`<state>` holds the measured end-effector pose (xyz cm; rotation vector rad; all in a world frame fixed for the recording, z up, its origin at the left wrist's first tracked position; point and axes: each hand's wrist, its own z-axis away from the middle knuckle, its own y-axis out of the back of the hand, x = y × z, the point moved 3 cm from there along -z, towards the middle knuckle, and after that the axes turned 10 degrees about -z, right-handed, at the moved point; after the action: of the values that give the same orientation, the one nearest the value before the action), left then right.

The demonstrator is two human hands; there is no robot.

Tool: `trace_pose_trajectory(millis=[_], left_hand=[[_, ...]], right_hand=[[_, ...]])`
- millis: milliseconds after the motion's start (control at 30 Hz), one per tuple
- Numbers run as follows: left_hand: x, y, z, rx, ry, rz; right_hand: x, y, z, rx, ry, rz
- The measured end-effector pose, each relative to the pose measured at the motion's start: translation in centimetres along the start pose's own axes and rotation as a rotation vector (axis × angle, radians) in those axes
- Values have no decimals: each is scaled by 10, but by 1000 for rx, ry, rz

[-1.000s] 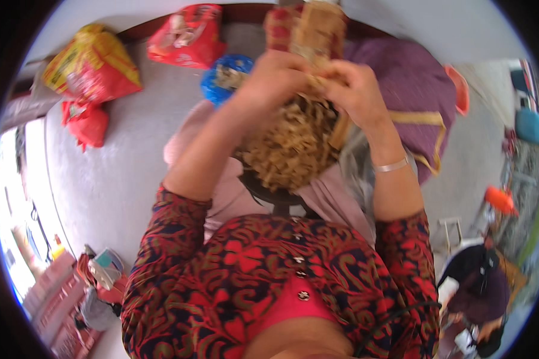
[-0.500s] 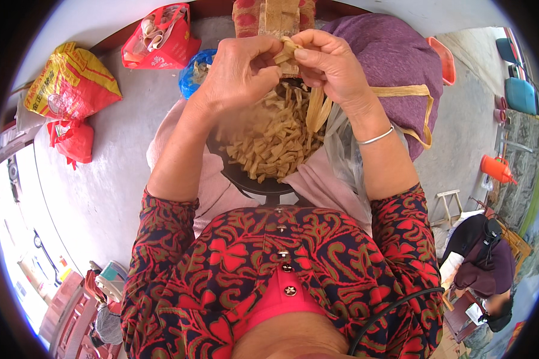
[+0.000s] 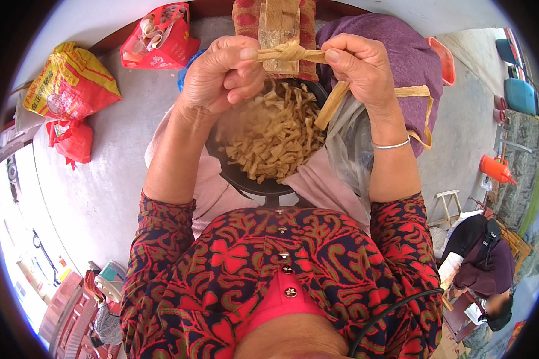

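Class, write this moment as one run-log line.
left hand: pinches twisted tan strip; right hand: pinches strip's other side; strip: knot-like middle; below: folded tan pieces in dark round container

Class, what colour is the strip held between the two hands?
The strip is pale yellowish tan; the head view shows it best.

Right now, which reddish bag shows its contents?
The open red bag nearest the left hand: pale things show inside; the yellow-and-red bag and small red bag show none.
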<state>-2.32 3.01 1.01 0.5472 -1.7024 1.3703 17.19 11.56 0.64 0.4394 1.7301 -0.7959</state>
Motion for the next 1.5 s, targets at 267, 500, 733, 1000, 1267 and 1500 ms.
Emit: trace_pose_trajectory(millis=[267, 500, 733, 1000, 1267, 1500], left_hand=[[3, 2, -7, 310, -149, -1529], [-6, 8, -1, -130, 327, -1236], [-12, 39, -19, 253, -37, -1618], [-19, 47, -20, 340, 271, -1821], [-37, -16, -10, 600, 14, -1181], [-4, 19, -13, 526, -371, 292]], right_hand=[[20, -6, -1, 7, -67, 234], [22, -8, 2, -39, -70, 413], [51, 5, -22, 123, -30, 490], [71, 13, -33, 186, 50, 1082], [51, -44, -10, 47, -589, -590], [46, -68, -6, -83, -423, -292]])
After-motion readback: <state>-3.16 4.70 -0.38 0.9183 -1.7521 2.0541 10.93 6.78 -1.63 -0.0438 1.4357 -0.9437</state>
